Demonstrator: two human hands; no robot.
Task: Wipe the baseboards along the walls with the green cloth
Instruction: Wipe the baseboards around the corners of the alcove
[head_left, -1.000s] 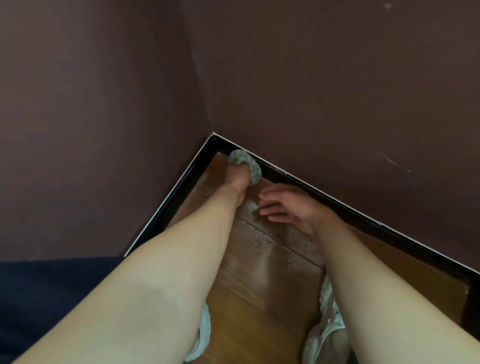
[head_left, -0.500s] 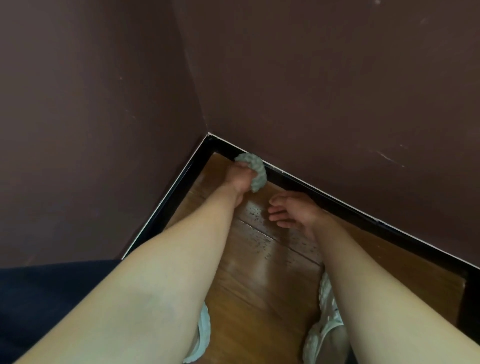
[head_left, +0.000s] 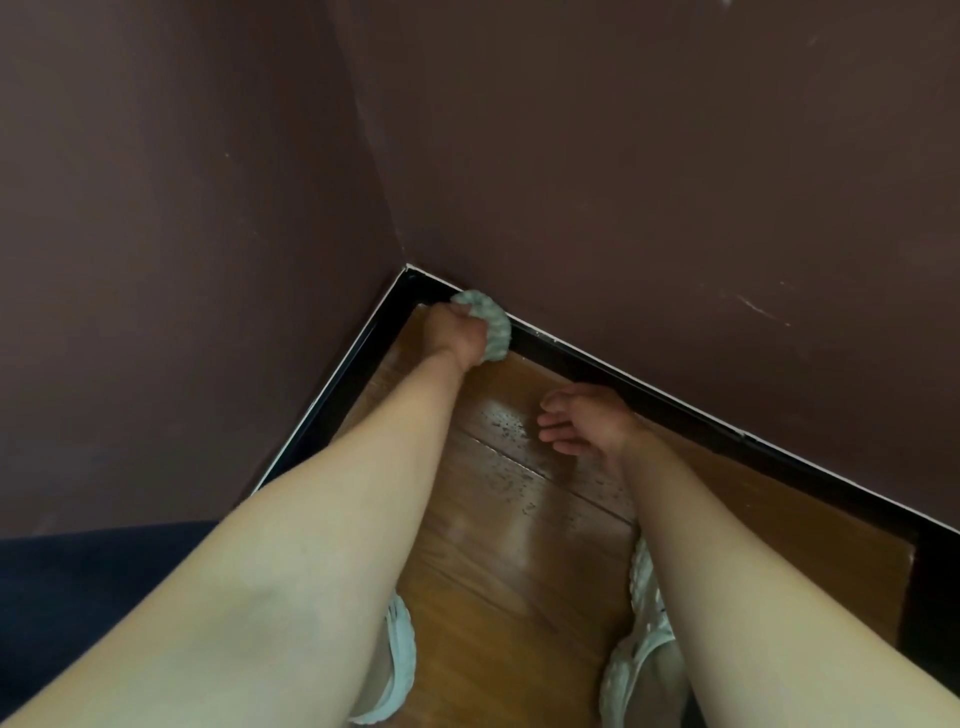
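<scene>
Near edge: two pale shoes, the left shoe (head_left: 397, 670) and the right shoe (head_left: 639, 654), stand on the wooden floor (head_left: 519, 571), each partly hidden under a bare forearm. A dark blue surface (head_left: 78, 597) fills the lower left; what it is cannot be told.

Mid floor: glossy brown boards with a scatter of dark specks (head_left: 506, 423) along one seam. The right hand (head_left: 587, 421) sits low over the boards just beside the right-hand baseboard (head_left: 675, 410), fingers loosely spread and holding nothing. Whether it touches the floor cannot be told.

Far corner of the floor: the left hand (head_left: 454, 335) is fisted round the green cloth (head_left: 493, 325), which bulges out past the knuckles. The bunched cloth is pressed against the black baseboard of the right-hand wall, just beside the point where it meets the left-hand baseboard (head_left: 353, 374). The cloth covers the baseboard from its thin white top edge down to the floor line.

Beyond: two dark maroon walls, the left wall (head_left: 182, 208) and the right wall (head_left: 675, 182), meet in a vertical corner. A pale scuff (head_left: 758, 309) marks the right wall.
</scene>
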